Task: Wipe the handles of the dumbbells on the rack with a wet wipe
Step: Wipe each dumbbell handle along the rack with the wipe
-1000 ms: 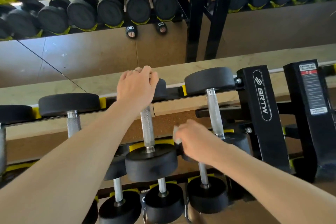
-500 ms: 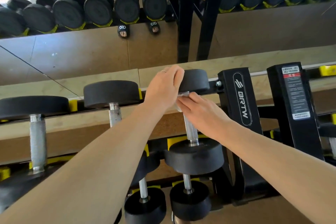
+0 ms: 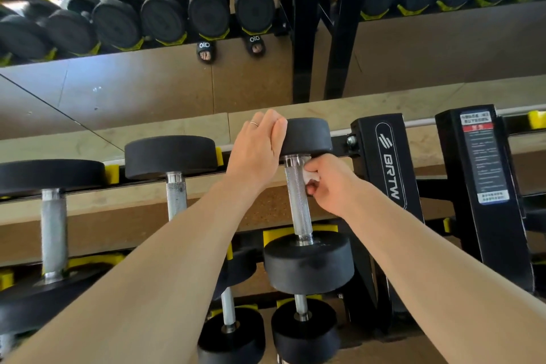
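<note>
The right hand (image 3: 328,183) pinches the wipe (image 3: 310,176) against the top of one handle (image 3: 297,201) on the rack (image 3: 387,162). The left hand (image 3: 257,151) lies flat on that dumbbell's far head (image 3: 307,137). This handle is only begun; whether the two handles at left (image 3: 175,196) are already wiped, I cannot tell.

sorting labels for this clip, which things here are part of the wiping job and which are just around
In the job:
- wet wipe, pinched in the right hand
- knurled handle being wiped
- left hand resting on that dumbbell's top head

Just around:
- BRTW rack post
- warning label
- mirror
</note>
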Tool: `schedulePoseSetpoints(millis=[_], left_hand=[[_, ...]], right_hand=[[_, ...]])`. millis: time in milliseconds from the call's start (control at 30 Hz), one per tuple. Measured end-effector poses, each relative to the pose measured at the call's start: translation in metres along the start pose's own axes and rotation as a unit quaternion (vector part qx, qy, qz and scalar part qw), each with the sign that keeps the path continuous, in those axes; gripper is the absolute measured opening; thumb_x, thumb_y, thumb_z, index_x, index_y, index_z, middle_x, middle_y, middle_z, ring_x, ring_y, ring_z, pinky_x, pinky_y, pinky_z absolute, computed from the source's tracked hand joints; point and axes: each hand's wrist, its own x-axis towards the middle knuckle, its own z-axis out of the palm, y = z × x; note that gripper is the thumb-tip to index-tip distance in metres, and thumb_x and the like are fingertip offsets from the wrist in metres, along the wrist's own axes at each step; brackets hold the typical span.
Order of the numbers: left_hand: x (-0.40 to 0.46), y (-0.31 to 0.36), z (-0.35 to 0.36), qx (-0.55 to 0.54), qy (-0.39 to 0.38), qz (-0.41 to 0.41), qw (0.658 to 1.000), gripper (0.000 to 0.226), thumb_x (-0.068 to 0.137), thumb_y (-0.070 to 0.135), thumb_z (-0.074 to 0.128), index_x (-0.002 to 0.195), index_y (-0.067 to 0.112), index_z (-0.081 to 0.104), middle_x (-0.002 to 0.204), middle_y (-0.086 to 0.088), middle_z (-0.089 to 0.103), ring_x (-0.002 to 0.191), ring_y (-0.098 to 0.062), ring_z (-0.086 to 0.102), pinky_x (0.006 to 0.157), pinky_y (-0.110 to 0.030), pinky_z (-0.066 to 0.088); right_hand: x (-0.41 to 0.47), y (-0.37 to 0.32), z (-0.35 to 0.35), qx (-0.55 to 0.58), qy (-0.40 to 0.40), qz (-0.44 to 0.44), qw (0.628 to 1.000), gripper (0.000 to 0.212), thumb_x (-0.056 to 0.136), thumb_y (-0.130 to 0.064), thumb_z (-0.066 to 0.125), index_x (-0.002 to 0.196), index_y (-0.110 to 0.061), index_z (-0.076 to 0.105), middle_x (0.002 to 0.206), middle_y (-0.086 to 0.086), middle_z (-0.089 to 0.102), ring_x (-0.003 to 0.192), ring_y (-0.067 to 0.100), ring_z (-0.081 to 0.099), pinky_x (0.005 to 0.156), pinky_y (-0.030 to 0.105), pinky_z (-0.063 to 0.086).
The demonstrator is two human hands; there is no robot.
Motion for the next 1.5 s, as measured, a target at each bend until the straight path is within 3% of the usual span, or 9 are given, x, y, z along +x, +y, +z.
schedulePoseSetpoints(millis=[233, 367, 533, 667, 833, 933, 1133, 1333, 1500], left_hand=[[-0.001, 0.003, -0.004, -0.01, -0.005, 0.001, 1.0, 0.032, 0.111, 0.035, 0.026, 0.107, 0.019, 0.053, 0.099, -0.002, 0.054, 0.092, -0.02, 0.05, 0.082, -0.045, 0.048], [0.0, -0.001, -0.001, -0.012, -0.012, -0.005, 1.0, 0.032, 0.11, 0.038, 0.025, 0.109, 0.021, 0.052, 0.103, -0.001, 0.054, 0.095, -0.022, 0.051, 0.083, -0.048, 0.049], [0.0, -0.001, -0.001, 0.008, -0.012, 0.001, 1.0, 0.038, 0.107, 0.044, 0.021, 0.11, 0.022, 0.051, 0.104, -0.001, 0.053, 0.096, -0.021, 0.052, 0.083, -0.046, 0.052], [0.001, 0.0, -0.002, -0.011, -0.014, -0.005, 1.0, 0.034, 0.11, 0.036, 0.025, 0.109, 0.019, 0.054, 0.102, -0.003, 0.054, 0.095, -0.022, 0.05, 0.083, -0.047, 0.048], [-0.001, 0.002, -0.002, -0.014, -0.011, -0.012, 1.0, 0.033, 0.11, 0.038, 0.025, 0.109, 0.021, 0.054, 0.103, -0.001, 0.054, 0.096, -0.018, 0.049, 0.083, -0.044, 0.048], [-0.002, 0.001, -0.001, -0.01, -0.009, -0.01, 1.0, 0.032, 0.11, 0.04, 0.025, 0.11, 0.024, 0.052, 0.104, 0.001, 0.054, 0.097, -0.017, 0.049, 0.083, -0.043, 0.051], [-0.001, 0.0, -0.002, -0.025, 0.0, -0.005, 1.0, 0.028, 0.11, 0.037, 0.025, 0.102, 0.026, 0.049, 0.098, 0.002, 0.051, 0.092, -0.018, 0.048, 0.082, -0.044, 0.047], [-0.001, 0.0, 0.0, 0.0, -0.009, -0.003, 1.0, 0.029, 0.11, 0.038, 0.025, 0.107, 0.025, 0.051, 0.1, 0.005, 0.05, 0.094, -0.016, 0.049, 0.082, -0.039, 0.05], [-0.001, -0.001, -0.002, -0.006, -0.006, 0.004, 1.0, 0.031, 0.11, 0.038, 0.025, 0.106, 0.023, 0.051, 0.098, 0.003, 0.05, 0.092, -0.017, 0.049, 0.08, -0.039, 0.048]], right_hand=[[-0.025, 0.02, 0.005, -0.15, 0.041, -0.188, 0.97, 0.013, 0.087, -0.001, 0.047, 0.082, -0.01, 0.054, 0.083, 0.007, 0.057, 0.07, 0.018, 0.05, 0.067, 0.031, 0.043], [-0.041, 0.042, -0.003, -0.377, 0.05, -0.51, 0.772, 0.024, 0.094, -0.004, 0.05, 0.108, -0.015, 0.067, 0.104, -0.004, 0.066, 0.089, 0.005, 0.056, 0.08, 0.011, 0.043], [-0.017, 0.04, -0.016, -0.688, -0.019, -0.546, 0.478, 0.05, 0.087, -0.013, 0.062, 0.136, -0.013, 0.053, 0.139, -0.001, 0.051, 0.11, 0.02, 0.05, 0.095, 0.033, 0.051], [-0.016, 0.028, -0.033, -0.62, -0.018, -0.598, 0.509, 0.045, 0.079, -0.001, 0.065, 0.122, -0.012, 0.063, 0.125, -0.002, 0.061, 0.097, 0.016, 0.053, 0.086, 0.027, 0.052], [-0.021, 0.034, -0.015, -0.226, 0.075, -0.312, 0.92, 0.034, 0.093, -0.001, 0.046, 0.118, -0.012, 0.066, 0.095, 0.003, 0.063, 0.076, 0.011, 0.053, 0.072, 0.021, 0.042], [-0.008, 0.018, 0.004, 0.002, 0.027, -0.068, 0.997, 0.029, 0.087, 0.005, 0.045, 0.102, -0.011, 0.065, 0.089, 0.008, 0.054, 0.062, 0.014, 0.038, 0.06, 0.028, 0.037], [-0.04, 0.028, 0.0, -0.21, 0.047, -0.317, 0.924, 0.024, 0.09, -0.002, 0.047, 0.094, -0.01, 0.069, 0.071, 0.002, 0.056, 0.065, 0.011, 0.048, 0.063, 0.022, 0.039], [-0.022, 0.042, -0.015, -0.686, -0.031, -0.525, 0.503, 0.035, 0.095, -0.02, 0.052, 0.129, -0.016, 0.059, 0.137, -0.003, 0.054, 0.113, 0.018, 0.052, 0.096, 0.03, 0.049], [-0.033, 0.038, -0.044, -0.675, -0.174, -0.475, 0.538, 0.035, 0.095, -0.009, 0.053, 0.127, -0.017, 0.064, 0.131, -0.008, 0.058, 0.118, 0.011, 0.051, 0.108, 0.026, 0.039]])
